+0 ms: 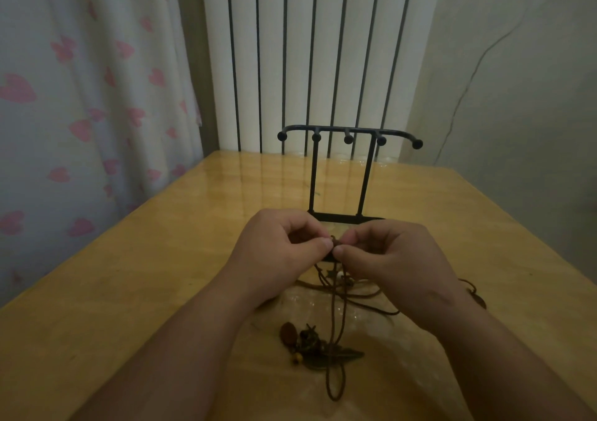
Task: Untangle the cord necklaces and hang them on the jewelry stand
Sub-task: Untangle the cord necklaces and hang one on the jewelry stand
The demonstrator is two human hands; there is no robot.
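Pinching a knot point(335, 243) at frame centre, left hand point(277, 254) and right hand point(389, 260) each grip the cords point(345, 291), which trail down to pendants point(308, 339) on the surface point(129, 291). Stand point(349, 134), just behind, is bare. Advise loosening by small opposing pulls; hard tugging would likely tighten it.

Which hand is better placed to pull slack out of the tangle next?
Probably the right hand: both pinch the tangle, but the slack cords trail under it, so the left hand can anchor.
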